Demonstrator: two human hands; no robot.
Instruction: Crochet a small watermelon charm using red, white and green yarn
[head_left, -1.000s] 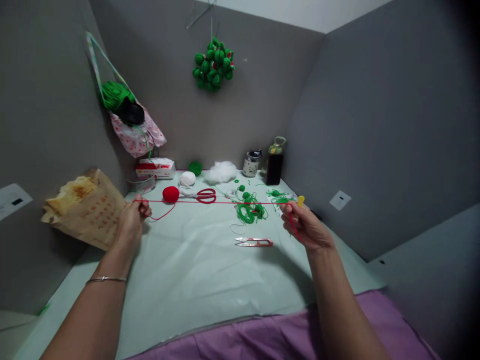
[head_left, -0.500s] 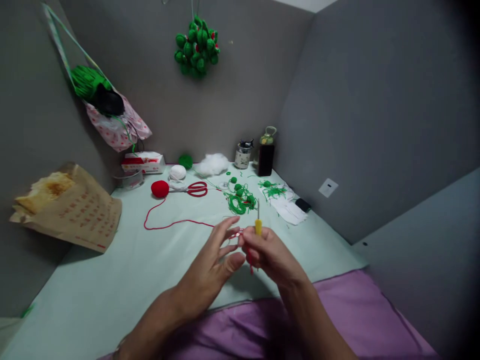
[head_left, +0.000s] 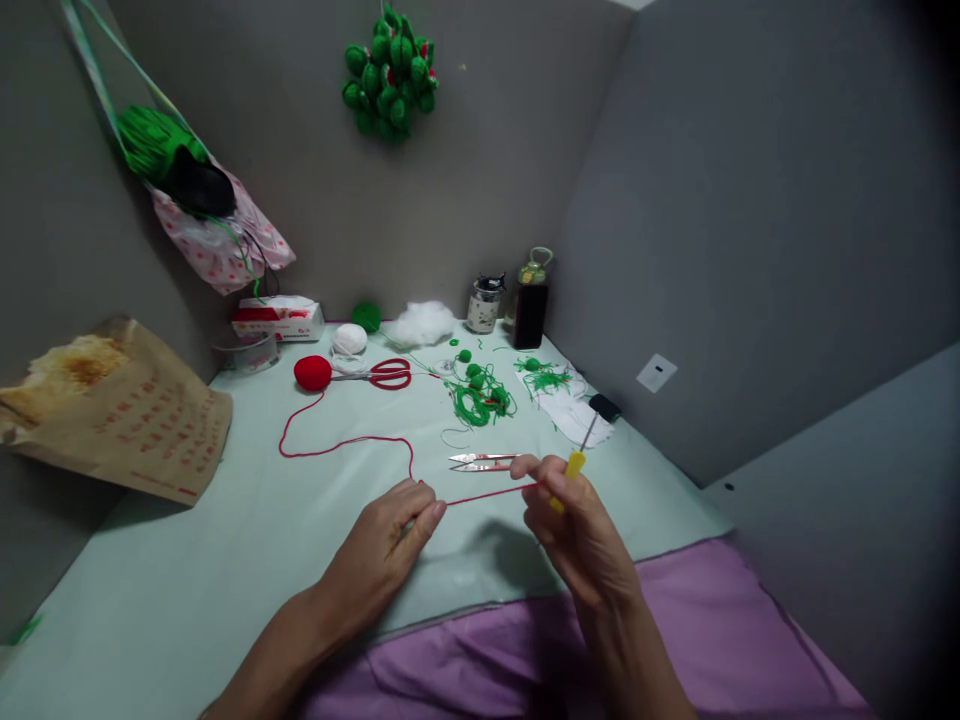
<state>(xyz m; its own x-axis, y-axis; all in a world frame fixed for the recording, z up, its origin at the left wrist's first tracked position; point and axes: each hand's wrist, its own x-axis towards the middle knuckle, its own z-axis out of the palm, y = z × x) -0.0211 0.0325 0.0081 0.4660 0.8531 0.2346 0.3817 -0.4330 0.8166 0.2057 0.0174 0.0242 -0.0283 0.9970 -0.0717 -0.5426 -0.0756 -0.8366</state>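
Observation:
Red yarn [head_left: 487, 496] is stretched between my two hands. My left hand [head_left: 386, 535] is closed, pinching the strand between thumb and fingers. In my right hand [head_left: 574, 520] is a crochet hook [head_left: 575, 466] with a yellow handle, its thin metal shaft pointing up and away. The strand also reaches the fingertips of this hand. Thread snips [head_left: 480, 462] lie on the table just beyond, near the right fingertips. From my left hand the yarn loops back to a red yarn ball [head_left: 312, 373].
Red-handled scissors [head_left: 390, 374], a white yarn ball [head_left: 349, 340], stuffing [head_left: 422, 324] and green crochet pieces [head_left: 480, 395] lie farther back. At right are white paper [head_left: 570, 415] and a dark phone-like slab [head_left: 531, 316]. A paper bag with bread [head_left: 142, 425] stands at left.
My hands have moved apart, drawing the red yarn out between them. The left closed on the strand; the right shifted right and tilted the hook. The thread snips now show fully on the table.

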